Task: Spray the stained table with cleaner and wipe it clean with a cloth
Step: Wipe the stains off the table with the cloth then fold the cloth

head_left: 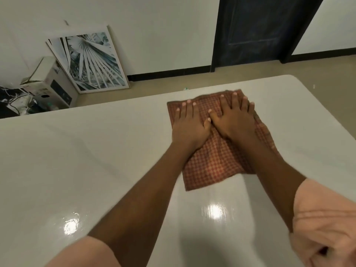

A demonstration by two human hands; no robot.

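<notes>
A red-and-tan checked cloth lies spread flat on the glossy white table, near its far edge. My left hand presses palm-down on the cloth's far left part, fingers spread. My right hand lies flat beside it on the cloth's far right part, thumb touching the left thumb. Both arms reach forward from pink sleeves. The tabletop near me shines wet, with two bright light reflections. No spray bottle is in view.
Beyond the table's far edge is tan floor. Framed palm-leaf pictures lean on the white wall at the back left, beside a white cardboard box and dark clutter. A dark door stands at the back right.
</notes>
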